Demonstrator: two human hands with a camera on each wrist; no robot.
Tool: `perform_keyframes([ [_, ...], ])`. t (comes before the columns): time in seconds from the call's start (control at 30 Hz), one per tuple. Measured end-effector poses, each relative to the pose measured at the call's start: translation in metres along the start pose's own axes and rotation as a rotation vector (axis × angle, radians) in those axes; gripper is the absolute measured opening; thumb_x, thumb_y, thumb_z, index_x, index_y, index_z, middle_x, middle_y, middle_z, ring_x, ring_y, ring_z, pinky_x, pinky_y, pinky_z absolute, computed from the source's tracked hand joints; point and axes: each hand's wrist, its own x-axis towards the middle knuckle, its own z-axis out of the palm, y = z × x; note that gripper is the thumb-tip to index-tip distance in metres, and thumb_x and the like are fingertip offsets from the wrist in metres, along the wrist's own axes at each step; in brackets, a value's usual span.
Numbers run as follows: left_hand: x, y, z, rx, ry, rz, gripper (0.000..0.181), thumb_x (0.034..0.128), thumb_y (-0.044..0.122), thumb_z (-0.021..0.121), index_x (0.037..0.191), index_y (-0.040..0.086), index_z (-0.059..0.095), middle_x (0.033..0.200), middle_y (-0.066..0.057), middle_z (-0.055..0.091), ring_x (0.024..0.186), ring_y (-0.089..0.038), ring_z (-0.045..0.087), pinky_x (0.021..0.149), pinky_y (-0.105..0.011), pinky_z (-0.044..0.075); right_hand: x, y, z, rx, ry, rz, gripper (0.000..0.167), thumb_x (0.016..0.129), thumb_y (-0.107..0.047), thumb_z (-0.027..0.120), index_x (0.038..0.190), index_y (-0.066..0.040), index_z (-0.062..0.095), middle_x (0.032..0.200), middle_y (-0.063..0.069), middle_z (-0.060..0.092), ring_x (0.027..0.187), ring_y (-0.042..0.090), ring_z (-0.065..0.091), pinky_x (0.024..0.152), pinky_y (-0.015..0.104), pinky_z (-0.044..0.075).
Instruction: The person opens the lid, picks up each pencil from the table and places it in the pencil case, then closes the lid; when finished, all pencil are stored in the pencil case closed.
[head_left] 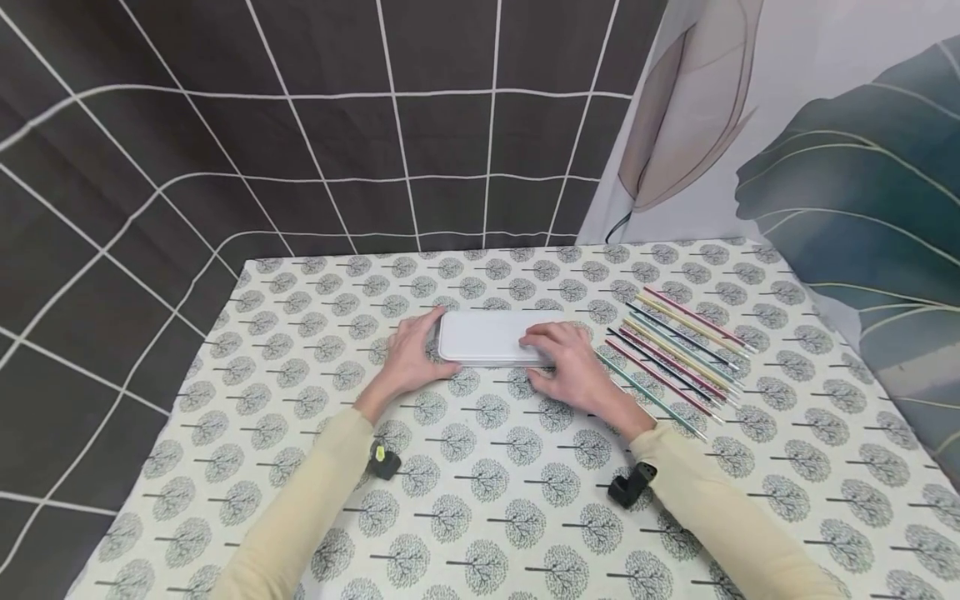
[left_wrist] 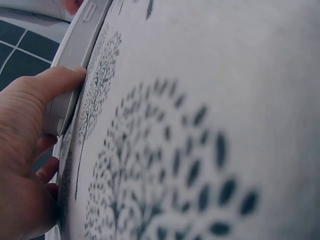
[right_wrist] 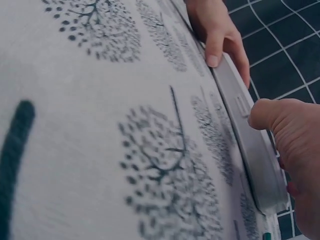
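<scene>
A long white case (head_left: 487, 335) with rounded corners lies flat on the patterned cloth, its lid down. At its left end my left hand (head_left: 411, 354) grips it, thumb along the front side and fingers toward the back. My right hand (head_left: 570, 364) is at the right part of the case, with curled fingers over the lid. In the right wrist view the right thumb (right_wrist: 270, 114) is at the small clasp on the front side of the case (right_wrist: 250, 145). The left wrist view shows the left thumb (left_wrist: 62, 80) against that side. What the case contains is hidden.
Several thin coloured sticks (head_left: 675, 350), red, yellow, black and green with pale ends, lie in a slanted row right of the case. The tree-print cloth (head_left: 480, 508) covers the table. A dark gridded curtain (head_left: 337, 125) hangs behind, and a leaf-print one (head_left: 862, 192) at the right.
</scene>
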Motion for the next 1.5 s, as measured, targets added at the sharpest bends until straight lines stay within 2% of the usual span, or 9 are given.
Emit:
perform_keyframes([
  [0.33,0.003,0.000,0.001,0.012,-0.020,-0.010,0.106,0.0680,0.034,0.090,0.156,0.018,0.034,0.147,-0.019,0.045,0.131,-0.033,0.035,0.102,-0.049,0.029,-0.001,0.000,0.013,-0.108,0.040,-0.029,0.045,0.070,-0.013,0.086,0.111,-0.005,0.069,0.120,0.017,0.064,0.107,0.037,0.055,0.088,0.055,0.039],
  [0.67,0.003,-0.001,0.000,0.007,-0.030,-0.028,0.106,0.0681,0.035,0.090,0.156,0.021,0.033,0.145,-0.020,0.045,0.132,-0.033,0.035,0.102,-0.049,0.029,0.002,-0.002,0.019,-0.217,0.065,-0.059,0.040,0.073,-0.017,0.085,0.109,-0.009,0.070,0.118,0.015,0.066,0.106,0.036,0.058,0.089,0.054,0.041],
  [1.03,0.001,-0.002,0.001,-0.002,-0.029,-0.037,0.106,0.0681,0.035,0.089,0.156,0.021,0.033,0.146,-0.020,0.045,0.133,-0.034,0.034,0.103,-0.050,0.029,0.003,-0.003,0.024,-0.222,0.106,-0.103,0.037,0.073,-0.013,0.084,0.106,-0.008,0.069,0.115,0.016,0.066,0.103,0.036,0.058,0.083,0.053,0.043],
  [1.37,0.002,-0.002,0.002,0.003,-0.020,-0.035,0.106,0.0680,0.034,0.090,0.156,0.022,0.034,0.145,-0.020,0.045,0.131,-0.033,0.035,0.102,-0.050,0.030,0.002,-0.001,0.030,-0.221,0.156,-0.085,0.033,0.073,-0.010,0.082,0.104,-0.009,0.069,0.112,0.016,0.067,0.100,0.035,0.058,0.082,0.052,0.043],
  [1.5,0.002,-0.003,0.002,0.001,-0.019,-0.036,0.106,0.0679,0.035,0.090,0.156,0.022,0.034,0.145,-0.020,0.044,0.131,-0.034,0.035,0.102,-0.050,0.030,0.002,-0.002,0.031,-0.265,0.163,-0.103,0.032,0.074,-0.011,0.082,0.103,-0.009,0.069,0.111,0.016,0.068,0.100,0.036,0.060,0.082,0.052,0.044],
])
